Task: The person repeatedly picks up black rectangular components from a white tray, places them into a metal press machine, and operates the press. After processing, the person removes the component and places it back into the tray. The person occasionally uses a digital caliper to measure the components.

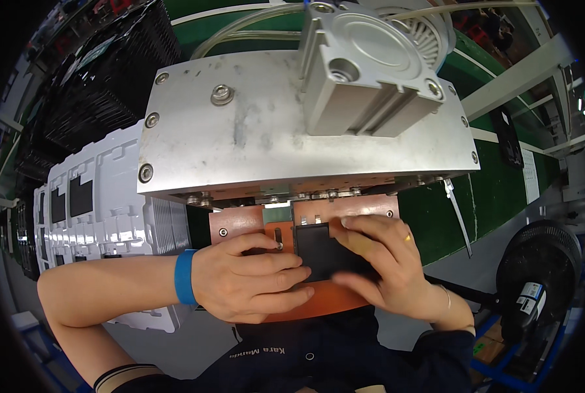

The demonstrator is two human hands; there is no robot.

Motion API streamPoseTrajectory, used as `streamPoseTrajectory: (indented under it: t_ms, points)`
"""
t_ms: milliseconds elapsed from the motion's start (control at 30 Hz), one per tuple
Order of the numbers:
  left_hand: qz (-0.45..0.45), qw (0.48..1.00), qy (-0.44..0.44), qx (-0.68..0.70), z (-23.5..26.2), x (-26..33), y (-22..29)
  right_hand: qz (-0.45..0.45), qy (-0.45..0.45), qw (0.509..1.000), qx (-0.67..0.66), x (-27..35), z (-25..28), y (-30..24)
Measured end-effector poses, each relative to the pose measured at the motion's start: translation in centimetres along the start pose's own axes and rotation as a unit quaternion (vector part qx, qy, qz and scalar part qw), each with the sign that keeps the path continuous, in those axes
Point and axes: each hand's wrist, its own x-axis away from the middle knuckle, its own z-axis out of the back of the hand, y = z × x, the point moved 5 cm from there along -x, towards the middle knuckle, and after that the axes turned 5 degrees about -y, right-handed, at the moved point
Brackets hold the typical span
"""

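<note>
A flat black rectangular piece point(316, 247) lies on the orange fixture plate point(331, 300) below the press head. My right hand point(394, 265) spans its right side, fingers at the far edge and the slightly blurred thumb at the near edge. Part of the piece is hidden under that hand. From the left, my left hand point(250, 275) lies over the fixture with its fingers stretched and a little apart. Its fingertips reach the piece's left edge, and I see nothing held in it. Two small silvery tabs point(310, 220) show just beyond the piece.
The metal press head point(259, 144), with a cylinder block point(377, 72) on top, overhangs the fixture's far side. White plastic trays point(109, 170) are stacked at left, black crates point(102, 85) behind them. A black fan point(540, 268) stands at right beside the green table point(430, 223).
</note>
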Motion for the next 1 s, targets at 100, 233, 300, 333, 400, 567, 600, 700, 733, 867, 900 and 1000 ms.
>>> streamPoseTrajectory:
  t_ms: [100, 233, 300, 333, 400, 567, 600, 700, 733, 867, 900, 1000]
  points:
    - [0.014, 1.000, 0.009, 0.002, -0.1, -0.1, -0.1, -0.018, -0.044, 0.999, -0.010, 1.5, -0.4, 0.2]
    - [0.067, 0.998, 0.013, 0.003, -0.1, -0.1, -0.3, 0.001, -0.018, 1.000, -0.023, 0.4, -0.7, 1.0]
    - [0.090, 0.996, 0.014, 0.007, -0.2, -0.1, -0.5, 0.007, -0.006, 0.999, -0.037, -0.4, -0.7, 1.5]
    - [0.099, 0.995, 0.015, 0.011, -0.2, 0.0, -0.6, 0.010, -0.006, 0.999, -0.038, -0.5, -0.8, 1.5]
    - [0.111, 0.994, 0.015, 0.015, -0.2, -0.1, -0.7, 0.015, -0.005, 0.999, -0.041, -0.8, -0.6, 1.7]
    - [0.111, 0.994, 0.007, 0.018, -0.3, 0.1, -0.6, 0.024, -0.004, 0.999, -0.037, -1.0, -0.6, 1.6]
    - [0.111, 0.994, 0.004, 0.018, -0.3, 0.1, -0.6, 0.025, -0.004, 0.999, -0.039, -1.1, -0.6, 1.7]
    - [0.112, 0.994, -0.002, 0.019, -0.3, 0.1, -0.6, 0.025, -0.007, 0.999, -0.041, -1.1, -0.6, 1.7]
    - [0.114, 0.993, -0.002, 0.019, -0.3, 0.1, -0.6, 0.026, -0.007, 0.999, -0.040, -1.1, -0.6, 1.7]
    - [0.120, 0.993, -0.005, 0.022, -0.4, 0.1, -0.7, 0.022, -0.010, 0.999, -0.040, -1.1, -0.6, 1.7]
    - [0.122, 0.992, -0.005, 0.023, -0.4, 0.2, -0.7, 0.019, -0.011, 0.999, -0.041, -1.1, -0.6, 1.7]
    - [0.126, 0.992, -0.008, 0.026, -0.4, 0.2, -0.7, 0.020, -0.013, 0.999, -0.044, -1.2, -0.7, 1.8]
